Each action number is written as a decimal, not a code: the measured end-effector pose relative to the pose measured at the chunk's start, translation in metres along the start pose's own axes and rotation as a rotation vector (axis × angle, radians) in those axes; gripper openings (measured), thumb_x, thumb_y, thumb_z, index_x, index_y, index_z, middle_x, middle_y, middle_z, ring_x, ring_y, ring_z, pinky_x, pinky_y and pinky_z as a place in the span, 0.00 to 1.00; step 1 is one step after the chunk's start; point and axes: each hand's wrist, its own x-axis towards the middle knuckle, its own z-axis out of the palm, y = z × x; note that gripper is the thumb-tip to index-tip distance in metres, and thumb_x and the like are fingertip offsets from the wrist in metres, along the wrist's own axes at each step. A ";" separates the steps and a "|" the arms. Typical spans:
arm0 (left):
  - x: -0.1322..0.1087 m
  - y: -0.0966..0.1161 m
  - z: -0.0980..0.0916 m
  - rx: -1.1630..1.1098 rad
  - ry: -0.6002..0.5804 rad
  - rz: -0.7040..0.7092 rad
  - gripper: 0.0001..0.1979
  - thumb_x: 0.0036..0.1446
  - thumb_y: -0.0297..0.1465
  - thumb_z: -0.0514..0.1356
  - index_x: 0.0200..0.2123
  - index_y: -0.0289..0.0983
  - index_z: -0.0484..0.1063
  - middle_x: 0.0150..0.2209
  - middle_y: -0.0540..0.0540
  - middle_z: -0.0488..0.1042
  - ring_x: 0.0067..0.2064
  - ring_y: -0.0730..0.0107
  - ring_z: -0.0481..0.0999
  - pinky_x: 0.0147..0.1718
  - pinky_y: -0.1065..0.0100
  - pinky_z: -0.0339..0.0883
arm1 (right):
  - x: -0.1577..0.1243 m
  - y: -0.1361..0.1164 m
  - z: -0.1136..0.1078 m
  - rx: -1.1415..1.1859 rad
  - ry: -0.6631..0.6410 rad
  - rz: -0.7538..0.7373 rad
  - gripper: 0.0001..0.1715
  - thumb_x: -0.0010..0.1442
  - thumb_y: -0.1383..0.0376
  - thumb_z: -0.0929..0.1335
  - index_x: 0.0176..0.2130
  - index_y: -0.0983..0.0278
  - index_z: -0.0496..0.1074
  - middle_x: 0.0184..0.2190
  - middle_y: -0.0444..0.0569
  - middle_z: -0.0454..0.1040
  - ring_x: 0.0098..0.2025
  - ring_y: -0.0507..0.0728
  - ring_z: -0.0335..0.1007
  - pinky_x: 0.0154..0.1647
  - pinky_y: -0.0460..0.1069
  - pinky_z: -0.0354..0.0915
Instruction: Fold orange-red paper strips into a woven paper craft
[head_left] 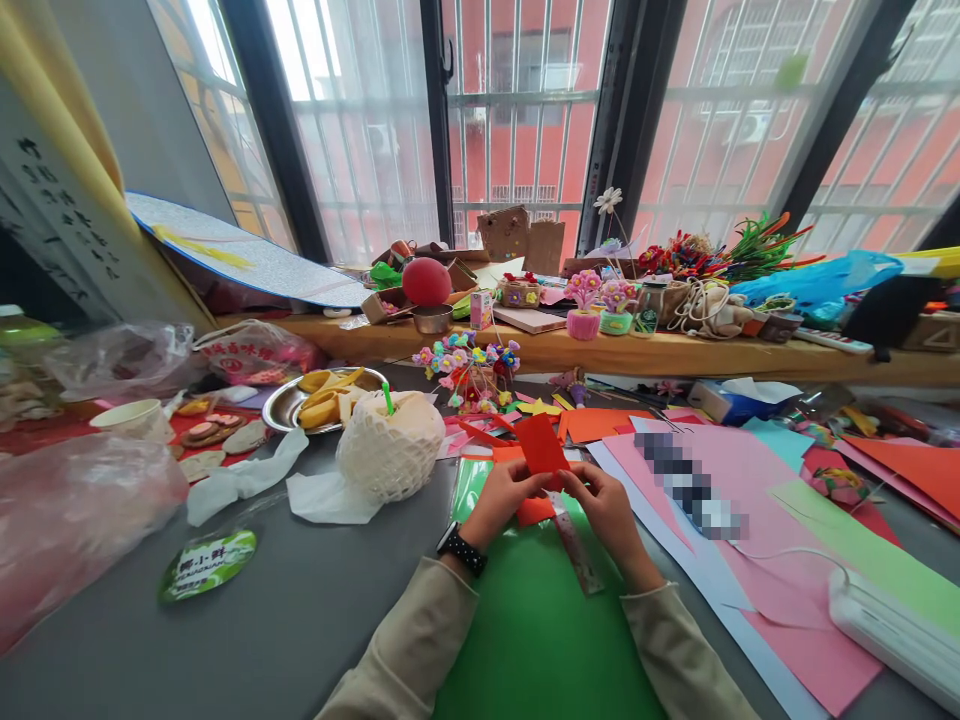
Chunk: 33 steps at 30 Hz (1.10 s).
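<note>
Both my hands pinch a small folded piece of red paper [541, 443] above a green paper sheet [534, 620]. My left hand [501, 497], with a black watch on its wrist, grips the paper's lower left edge. My right hand [606, 506] grips its lower right edge. A clear ruler [576, 545] lies on the green sheet just under my right hand. More red and orange paper scraps [534, 511] sit below the held piece.
A fruit in white foam netting [391, 443] stands left of my hands, beside a metal plate of peels [324, 398]. Pink, green and orange paper sheets [757, 540] spread to the right, with a white device [896, 630] and cable. Craft flowers [469, 365] and clutter fill the wooden sill [675, 352].
</note>
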 end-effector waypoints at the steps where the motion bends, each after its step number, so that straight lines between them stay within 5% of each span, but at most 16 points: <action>1: 0.000 0.000 0.000 -0.001 -0.004 -0.011 0.18 0.39 0.39 0.58 0.30 0.30 0.70 0.26 0.44 0.72 0.26 0.73 0.69 0.26 0.73 0.61 | 0.000 0.000 0.000 -0.010 -0.004 0.005 0.16 0.50 0.56 0.61 0.25 0.66 0.68 0.26 0.48 0.70 0.27 0.53 0.64 0.28 0.45 0.59; 13: 0.000 -0.002 -0.002 -0.002 0.002 -0.067 0.17 0.35 0.37 0.61 0.28 0.30 0.70 0.23 0.47 0.70 0.23 0.76 0.66 0.23 0.74 0.58 | 0.002 0.003 -0.005 -0.059 -0.085 0.071 0.17 0.48 0.55 0.62 0.21 0.66 0.67 0.17 0.44 0.65 0.22 0.51 0.60 0.23 0.43 0.55; 21: -0.002 -0.001 -0.003 -0.032 -0.003 -0.110 0.16 0.36 0.37 0.60 0.29 0.31 0.72 0.26 0.45 0.72 0.26 0.75 0.67 0.26 0.74 0.56 | 0.002 0.005 -0.004 0.037 -0.101 0.089 0.16 0.47 0.56 0.63 0.22 0.67 0.67 0.18 0.45 0.66 0.22 0.50 0.60 0.24 0.44 0.57; 27: -0.001 0.002 -0.005 -0.164 0.126 -0.176 0.15 0.36 0.35 0.61 0.29 0.32 0.71 0.28 0.46 0.72 0.26 0.76 0.68 0.27 0.74 0.58 | 0.001 0.003 0.000 0.078 -0.162 0.095 0.14 0.46 0.58 0.64 0.26 0.66 0.69 0.23 0.47 0.70 0.27 0.52 0.64 0.28 0.45 0.59; 33: -0.002 0.001 -0.005 -0.171 0.075 -0.167 0.16 0.37 0.36 0.60 0.30 0.33 0.70 0.29 0.45 0.72 0.28 0.74 0.69 0.28 0.74 0.59 | -0.001 -0.001 0.000 0.136 -0.194 0.080 0.13 0.46 0.58 0.64 0.26 0.66 0.67 0.23 0.45 0.69 0.27 0.51 0.63 0.27 0.45 0.59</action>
